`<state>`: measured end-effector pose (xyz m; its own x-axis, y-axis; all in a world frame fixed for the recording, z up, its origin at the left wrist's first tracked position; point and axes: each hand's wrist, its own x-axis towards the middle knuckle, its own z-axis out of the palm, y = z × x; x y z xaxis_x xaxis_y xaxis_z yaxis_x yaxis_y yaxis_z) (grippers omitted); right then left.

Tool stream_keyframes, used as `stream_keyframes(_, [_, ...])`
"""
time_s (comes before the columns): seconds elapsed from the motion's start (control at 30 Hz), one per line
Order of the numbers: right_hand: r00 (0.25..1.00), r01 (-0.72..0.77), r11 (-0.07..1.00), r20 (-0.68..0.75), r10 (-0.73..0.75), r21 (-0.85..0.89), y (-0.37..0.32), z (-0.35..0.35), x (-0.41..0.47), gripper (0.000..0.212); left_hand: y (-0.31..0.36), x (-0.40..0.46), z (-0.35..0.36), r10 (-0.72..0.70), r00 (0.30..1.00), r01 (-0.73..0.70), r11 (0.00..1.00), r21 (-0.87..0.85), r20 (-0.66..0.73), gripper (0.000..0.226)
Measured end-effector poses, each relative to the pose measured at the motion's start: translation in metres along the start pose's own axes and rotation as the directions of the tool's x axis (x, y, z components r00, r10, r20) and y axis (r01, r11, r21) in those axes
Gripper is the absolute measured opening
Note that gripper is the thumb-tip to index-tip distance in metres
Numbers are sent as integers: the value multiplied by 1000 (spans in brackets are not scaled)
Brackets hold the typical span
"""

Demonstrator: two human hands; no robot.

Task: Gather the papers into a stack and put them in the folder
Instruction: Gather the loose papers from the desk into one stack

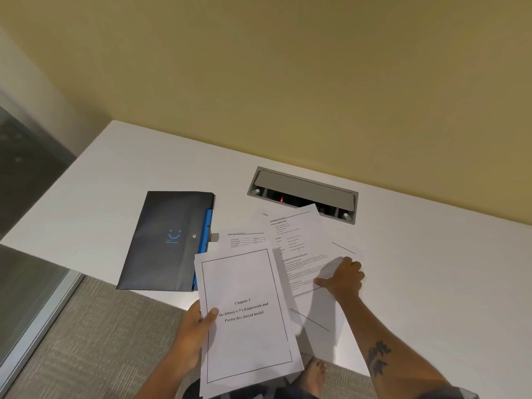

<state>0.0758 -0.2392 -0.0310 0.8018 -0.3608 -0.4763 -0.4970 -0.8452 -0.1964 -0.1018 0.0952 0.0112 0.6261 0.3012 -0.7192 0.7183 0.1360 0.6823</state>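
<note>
White papers (247,318) pinched in left hand (193,326), right hand (342,279) flat on sheet (299,243)

We have a single view, from a head-worn wide-angle camera looking forward and steeply down. It stands over the near edge of the white desk (431,269), close enough that our forearms enter from the bottom of the frame. The desk's far edge meets the yellow wall (288,82); its left corner overhangs carpet (86,335).
</note>
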Motion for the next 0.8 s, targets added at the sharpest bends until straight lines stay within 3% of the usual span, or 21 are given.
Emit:
stream_keyframes(0.53, [996,-45,980,87,29,193,-9,2,-2,86,-7,6,-11,-1,1000,0,998,-60,-16,31])
stream_keyframes(0.8, [996,-86,884,69,61,459,-12,-1,-8,53,-11,9,-13,-3,1000,2,997,-71,-16,31])
